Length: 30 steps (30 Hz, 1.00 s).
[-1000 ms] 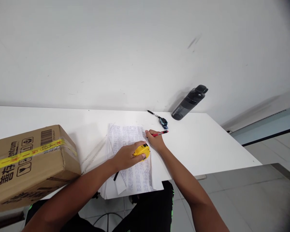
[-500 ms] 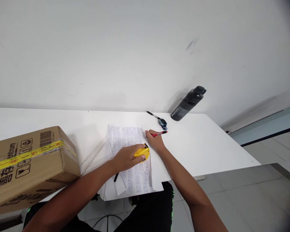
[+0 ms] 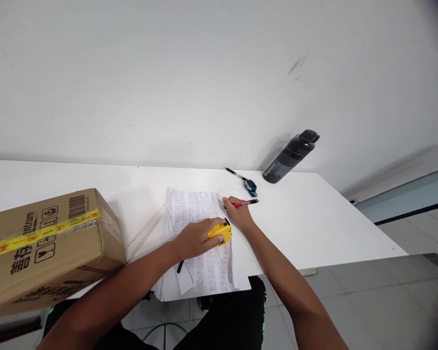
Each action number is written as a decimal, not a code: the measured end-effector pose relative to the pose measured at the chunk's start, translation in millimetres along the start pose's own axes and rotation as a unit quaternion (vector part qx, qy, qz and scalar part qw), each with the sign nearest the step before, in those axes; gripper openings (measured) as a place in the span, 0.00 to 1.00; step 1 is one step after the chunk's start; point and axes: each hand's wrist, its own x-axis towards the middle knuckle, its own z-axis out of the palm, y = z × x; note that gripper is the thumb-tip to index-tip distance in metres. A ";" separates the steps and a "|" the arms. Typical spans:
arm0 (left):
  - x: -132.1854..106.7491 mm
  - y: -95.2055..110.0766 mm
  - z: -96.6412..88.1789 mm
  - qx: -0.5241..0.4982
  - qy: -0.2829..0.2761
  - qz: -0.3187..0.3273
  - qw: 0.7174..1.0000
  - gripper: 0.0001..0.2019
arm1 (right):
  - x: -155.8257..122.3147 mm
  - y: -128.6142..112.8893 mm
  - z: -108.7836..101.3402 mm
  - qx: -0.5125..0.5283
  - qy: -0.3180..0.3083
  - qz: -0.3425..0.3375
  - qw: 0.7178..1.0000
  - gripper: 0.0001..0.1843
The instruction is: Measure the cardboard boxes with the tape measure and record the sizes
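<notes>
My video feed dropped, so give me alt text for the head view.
The left hand grips a yellow tape measure on a stack of printed papers while the right hand holds a red pen. A cardboard box sits left; a dark bottle stands by the wall.

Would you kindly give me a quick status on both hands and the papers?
Left hand closed on yellow tape measure, pressing stack of printed white papers. Right hand grips red pen. Nothing obstructing.

We count one cardboard box (image 3: 47,243), one yellow tape measure (image 3: 221,232), two pens (image 3: 245,203), one dark bottle (image 3: 290,156) and one stack of printed sheets (image 3: 200,243).
</notes>
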 end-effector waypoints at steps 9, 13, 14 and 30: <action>0.6 -1.0 0.3 0.032 -0.015 0.022 0.999 0.21 | 0.2 3.4 0.7 -0.002 -0.013 0.006 1.000 0.19; 0.8 -2.5 2.3 0.052 -0.013 0.039 0.998 0.22 | -0.4 2.0 0.7 0.001 -0.003 0.009 1.000 0.19; 0.6 -2.6 2.9 0.061 -0.014 0.042 0.997 0.22 | -0.6 1.9 0.9 0.001 -0.005 0.007 1.000 0.19; 0.1 -4.5 4.3 0.078 -0.011 0.081 0.994 0.24 | -1.4 5.9 2.0 -0.019 0.011 -0.007 1.000 0.22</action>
